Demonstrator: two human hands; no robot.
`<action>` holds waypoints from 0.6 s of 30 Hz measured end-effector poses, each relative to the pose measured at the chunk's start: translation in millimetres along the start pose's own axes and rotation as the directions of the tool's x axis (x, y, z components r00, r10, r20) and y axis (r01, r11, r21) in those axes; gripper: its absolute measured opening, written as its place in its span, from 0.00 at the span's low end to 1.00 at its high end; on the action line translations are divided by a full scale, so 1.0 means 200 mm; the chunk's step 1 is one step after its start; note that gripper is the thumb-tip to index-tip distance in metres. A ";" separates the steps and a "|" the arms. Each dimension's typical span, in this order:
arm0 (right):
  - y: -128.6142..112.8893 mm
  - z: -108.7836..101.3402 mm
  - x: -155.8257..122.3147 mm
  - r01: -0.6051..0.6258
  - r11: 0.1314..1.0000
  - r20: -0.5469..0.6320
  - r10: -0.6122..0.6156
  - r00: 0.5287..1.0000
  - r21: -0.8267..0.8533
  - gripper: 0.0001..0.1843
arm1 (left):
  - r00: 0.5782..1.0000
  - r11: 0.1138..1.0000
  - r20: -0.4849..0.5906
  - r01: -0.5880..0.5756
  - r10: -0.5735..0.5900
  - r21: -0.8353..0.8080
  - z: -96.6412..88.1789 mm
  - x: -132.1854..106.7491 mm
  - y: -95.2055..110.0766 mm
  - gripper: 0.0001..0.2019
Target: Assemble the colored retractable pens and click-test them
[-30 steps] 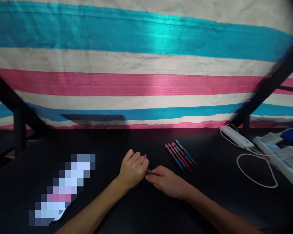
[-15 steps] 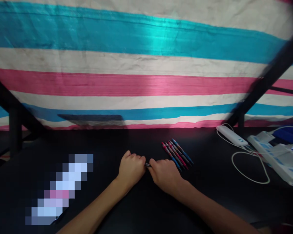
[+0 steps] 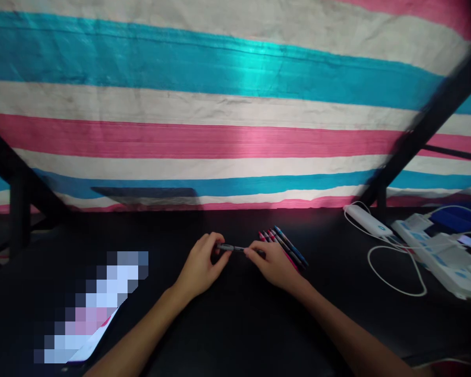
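Observation:
A slim grey-and-black pen (image 3: pixel 235 248) lies crosswise between my hands, just above the black table. My left hand (image 3: pixel 200 264) pinches its left end between thumb and fingers. Toward the other end, the thumb and fingertips of my right hand (image 3: pixel 277 264) close on it, and a dark tip shows past them. Right behind that hand is a row of several pens (image 3: pixel 292 246) in blue, black and pink, partly covered by it. I cannot tell whether the held pen is in one piece or pulled apart.
A lit, pixelated screen (image 3: pixel 88 353) lies at the left. On the right are a white power strip (image 3: pixel 435 259), a white box-shaped device (image 3: pixel 368 220), looping cables and a blue object (image 3: pixel 455 217). Striped sheeting (image 3: pixel 220 141) hangs behind the black table (image 3: pixel 235 324), between dark frame bars.
My fists have loosened into fingertip grips and moved slightly farther apart. More of the pen now shows between them. My right hand covers more of the pen row. The view has shifted slightly.

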State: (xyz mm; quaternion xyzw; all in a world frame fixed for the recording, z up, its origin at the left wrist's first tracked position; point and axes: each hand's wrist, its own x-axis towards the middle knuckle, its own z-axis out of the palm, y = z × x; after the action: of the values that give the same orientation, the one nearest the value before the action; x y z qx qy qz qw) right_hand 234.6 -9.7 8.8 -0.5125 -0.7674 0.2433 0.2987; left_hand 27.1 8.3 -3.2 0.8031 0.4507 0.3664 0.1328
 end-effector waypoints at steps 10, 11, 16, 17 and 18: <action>0.06 -0.06 0.00 -0.282 0.788 0.244 0.172 0.954 0.547 0.21 | 0.995 0.949 -0.017 0.086 -0.096 -0.303 -0.03 0.00 -0.04 0.05; 0.06 -0.06 0.00 -0.289 0.769 0.254 0.169 0.952 0.571 0.21 | 0.997 0.970 -0.061 0.030 -0.046 -0.242 -0.03 0.00 -0.04 0.05; 0.05 -0.07 0.00 -0.289 0.774 0.261 0.165 0.951 0.563 0.19 | 0.964 0.972 -0.129 -0.236 0.233 -0.011 -0.04 0.00 -0.02 0.10; 0.05 -0.07 0.00 -0.268 0.809 0.236 0.165 0.958 0.523 0.18 | 0.965 0.970 -0.107 -0.242 0.240 -0.008 -0.04 0.00 -0.02 0.11; 0.04 -0.08 0.00 -0.234 0.846 0.200 0.154 0.968 0.479 0.17 | 0.972 0.974 -0.078 -0.224 0.222 -0.023 -0.04 0.00 -0.02 0.12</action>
State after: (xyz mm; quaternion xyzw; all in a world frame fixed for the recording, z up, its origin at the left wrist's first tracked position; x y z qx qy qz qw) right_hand 251.3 -4.8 14.1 -0.4727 -0.6432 0.5008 0.3346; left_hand 19.3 10.2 -0.4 0.8322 0.3563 0.4159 0.0866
